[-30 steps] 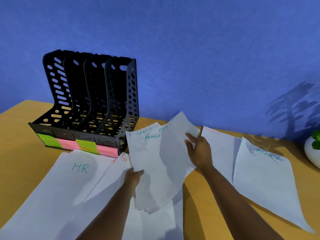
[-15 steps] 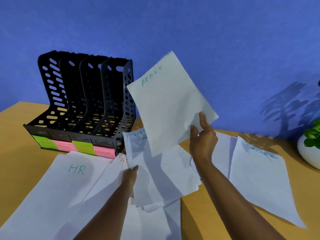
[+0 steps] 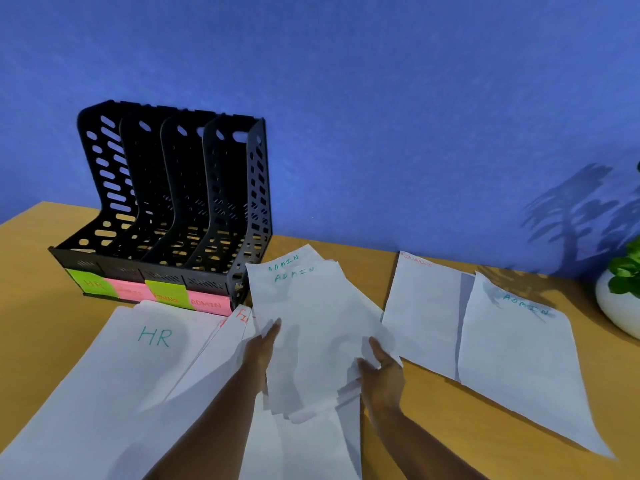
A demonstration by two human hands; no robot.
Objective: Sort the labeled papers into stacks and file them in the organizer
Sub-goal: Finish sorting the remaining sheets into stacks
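Observation:
A loose stack of white ADMIN papers [image 3: 311,327] lies at the table's middle. My left hand [image 3: 261,348] grips its left edge and my right hand [image 3: 381,368] grips its lower right corner. Left of it lies a large HR sheet [image 3: 114,386], with sheets lettered in red [image 3: 239,323] fanned beside it. To the right lie a FINANCE sheet [image 3: 422,313] and a single ADMIN sheet [image 3: 519,362]. The black four-slot organizer [image 3: 173,209] stands at the back left, with green and pink labels along its front: HR, an unreadable one, FINANCE, ADMIN. Its slots hold no paper.
A white pot with a green plant [image 3: 620,299] sits at the right edge. The blue wall [image 3: 381,116] rises behind the wooden table [image 3: 34,289]. More white sheets [image 3: 304,445] lie under the stack toward me.
My right hand had lifted one ADMIN sheet high. That sheet is now back down on the stack, and the hand grips the stack's lower right corner. My left hand kept its hold.

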